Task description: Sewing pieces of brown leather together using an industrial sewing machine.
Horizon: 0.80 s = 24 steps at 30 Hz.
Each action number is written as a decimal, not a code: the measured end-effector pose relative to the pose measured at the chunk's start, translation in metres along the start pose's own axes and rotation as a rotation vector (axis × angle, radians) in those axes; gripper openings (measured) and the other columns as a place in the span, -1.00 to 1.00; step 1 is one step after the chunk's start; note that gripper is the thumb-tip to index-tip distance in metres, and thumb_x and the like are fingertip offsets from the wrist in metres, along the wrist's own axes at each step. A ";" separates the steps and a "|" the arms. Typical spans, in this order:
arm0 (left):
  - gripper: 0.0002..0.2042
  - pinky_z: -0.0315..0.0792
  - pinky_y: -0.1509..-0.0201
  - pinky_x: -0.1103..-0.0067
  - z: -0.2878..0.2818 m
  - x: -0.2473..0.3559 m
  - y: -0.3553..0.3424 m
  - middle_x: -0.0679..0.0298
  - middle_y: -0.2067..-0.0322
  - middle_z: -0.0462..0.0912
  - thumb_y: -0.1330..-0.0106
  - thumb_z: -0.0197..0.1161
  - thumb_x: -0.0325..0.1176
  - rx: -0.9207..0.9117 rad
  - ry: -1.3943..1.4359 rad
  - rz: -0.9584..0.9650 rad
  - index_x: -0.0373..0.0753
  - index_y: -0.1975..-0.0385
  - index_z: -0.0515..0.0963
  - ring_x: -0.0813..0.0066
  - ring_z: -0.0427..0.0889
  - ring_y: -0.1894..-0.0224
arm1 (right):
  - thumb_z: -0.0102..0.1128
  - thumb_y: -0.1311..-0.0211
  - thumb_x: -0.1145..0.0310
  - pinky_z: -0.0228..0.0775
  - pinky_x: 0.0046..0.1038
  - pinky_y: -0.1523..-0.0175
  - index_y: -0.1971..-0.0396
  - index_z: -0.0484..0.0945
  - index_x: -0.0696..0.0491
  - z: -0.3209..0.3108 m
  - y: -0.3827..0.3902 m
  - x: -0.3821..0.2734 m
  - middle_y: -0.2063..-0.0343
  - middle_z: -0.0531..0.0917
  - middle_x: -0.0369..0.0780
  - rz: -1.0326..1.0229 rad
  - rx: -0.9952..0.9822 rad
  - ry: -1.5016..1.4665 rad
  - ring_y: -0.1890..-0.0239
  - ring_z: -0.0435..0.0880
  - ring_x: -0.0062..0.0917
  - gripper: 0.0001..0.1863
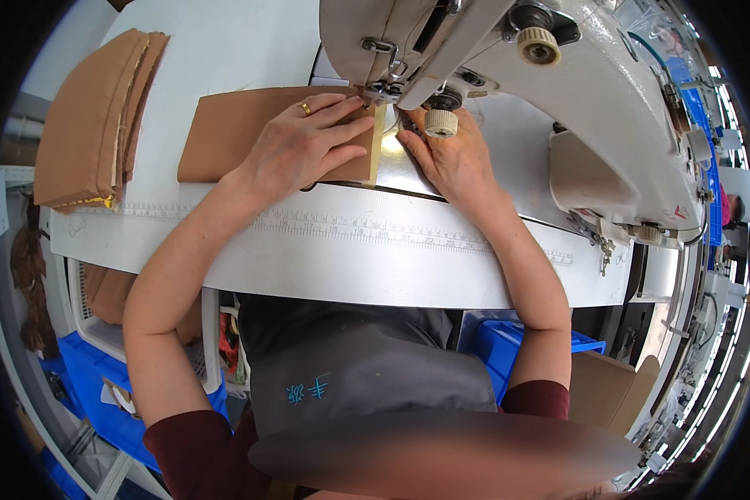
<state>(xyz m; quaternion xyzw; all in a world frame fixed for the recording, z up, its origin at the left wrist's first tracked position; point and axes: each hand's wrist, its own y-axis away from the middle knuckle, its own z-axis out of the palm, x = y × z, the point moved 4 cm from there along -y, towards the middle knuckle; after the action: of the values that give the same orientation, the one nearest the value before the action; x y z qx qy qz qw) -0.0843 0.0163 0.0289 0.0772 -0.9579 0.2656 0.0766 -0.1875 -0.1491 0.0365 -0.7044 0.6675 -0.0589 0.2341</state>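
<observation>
A folded brown panel, leather or fabric, lies on the white sewing table, its right end by the needle area of the sewing machine. Along that end runs a pale yellow strip. My left hand, with a ring on one finger, rests flat on the panel, fingers spread toward the machine's foot. To the right of the foot, my right hand lies low over the shiny metal plate, thumb stretched out and apart from the fingers. A cream knob covers part of those fingers, and nothing shows in them.
A stack of brown panels sits at the table's far left. A printed ruler scale runs along the near side. Below the table are a white basket and blue bins on the left, another blue bin on the right.
</observation>
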 end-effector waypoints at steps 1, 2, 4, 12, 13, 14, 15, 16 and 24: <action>-0.62 0.47 -0.14 0.46 0.001 0.000 0.000 0.28 -0.03 0.60 -0.20 0.30 -0.22 -0.014 0.008 -0.007 -0.14 -0.02 0.59 0.32 0.52 -0.11 | 0.27 -0.13 0.29 0.37 -0.20 -0.08 0.18 0.55 0.13 0.000 0.000 0.001 0.08 0.57 -0.09 0.011 -0.003 -0.002 -0.05 0.50 -0.11 -0.69; -0.62 0.47 -0.14 0.46 0.001 -0.001 0.000 0.28 -0.04 0.59 -0.20 0.30 -0.22 -0.027 0.016 -0.015 -0.14 -0.02 0.59 0.32 0.52 -0.11 | 0.27 -0.13 0.29 0.37 -0.20 -0.08 0.18 0.55 0.13 0.000 0.000 0.001 0.08 0.57 -0.09 0.010 0.001 0.002 -0.05 0.50 -0.11 -0.69; -0.62 0.46 -0.15 0.45 0.000 -0.002 0.001 0.27 -0.04 0.59 -0.21 0.29 -0.22 -0.027 0.026 -0.009 -0.14 -0.03 0.59 0.31 0.51 -0.11 | 0.28 -0.13 0.26 0.36 -0.20 -0.10 0.16 0.55 0.13 0.001 0.001 0.002 0.06 0.58 -0.08 0.024 0.008 -0.008 -0.07 0.49 -0.11 -0.67; -0.63 0.45 -0.17 0.43 0.002 -0.005 0.000 0.26 -0.08 0.57 -0.23 0.27 -0.22 -0.056 0.025 0.004 -0.13 -0.04 0.58 0.26 0.50 -0.13 | 0.32 -0.12 0.23 0.35 -0.28 -0.11 0.22 0.62 0.12 -0.010 0.008 0.012 0.13 0.63 -0.09 0.076 0.061 -0.166 -0.02 0.54 -0.19 -0.70; -0.63 0.45 -0.17 0.43 0.002 -0.007 0.003 0.26 -0.08 0.57 -0.23 0.27 -0.22 -0.053 0.025 -0.005 -0.13 -0.04 0.58 0.26 0.50 -0.13 | 0.34 -0.12 0.24 0.38 -0.34 -0.03 0.29 0.63 0.13 -0.027 0.010 0.014 0.24 0.65 -0.13 0.152 0.171 -0.294 0.10 0.58 -0.28 -0.73; -0.63 0.44 -0.17 0.43 0.002 -0.006 0.002 0.26 -0.08 0.57 -0.23 0.27 -0.22 -0.048 0.029 -0.010 -0.13 -0.05 0.57 0.26 0.50 -0.13 | 0.36 -0.12 0.25 0.40 -0.40 0.05 0.36 0.64 0.13 -0.045 0.011 0.014 0.34 0.67 -0.16 0.231 0.283 -0.416 0.22 0.62 -0.36 -0.76; -0.63 0.44 -0.17 0.43 0.002 -0.005 0.003 0.26 -0.08 0.57 -0.23 0.27 -0.22 -0.052 0.027 -0.017 -0.13 -0.05 0.57 0.26 0.50 -0.13 | 0.39 -0.10 0.29 0.40 -0.50 0.25 0.45 0.64 0.14 -0.058 0.006 0.011 0.52 0.65 -0.24 0.312 0.391 -0.529 0.46 0.57 -0.51 -0.79; -0.62 0.45 -0.16 0.43 0.001 -0.005 0.002 0.26 -0.08 0.57 -0.23 0.27 -0.22 -0.051 0.022 -0.013 -0.12 -0.05 0.57 0.26 0.51 -0.12 | 0.39 -0.10 0.29 0.40 -0.50 0.25 0.45 0.64 0.14 -0.060 0.002 0.017 0.52 0.65 -0.24 0.311 0.385 -0.537 0.46 0.57 -0.51 -0.79; -0.63 0.46 -0.15 0.44 0.002 -0.003 0.002 0.25 -0.07 0.57 -0.22 0.28 -0.22 -0.026 0.014 0.015 -0.14 -0.02 0.59 0.27 0.52 -0.11 | 0.35 -0.20 0.32 0.38 -0.59 0.29 0.39 0.63 0.18 -0.060 -0.011 0.018 0.49 0.65 -0.27 0.190 0.366 -0.428 0.44 0.54 -0.63 -0.80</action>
<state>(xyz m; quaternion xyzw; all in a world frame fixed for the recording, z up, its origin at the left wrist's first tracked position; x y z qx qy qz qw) -0.0819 0.0169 0.0259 0.0671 -0.9613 0.2541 0.0821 -0.2000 -0.1813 0.0901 -0.5814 0.6441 -0.0061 0.4971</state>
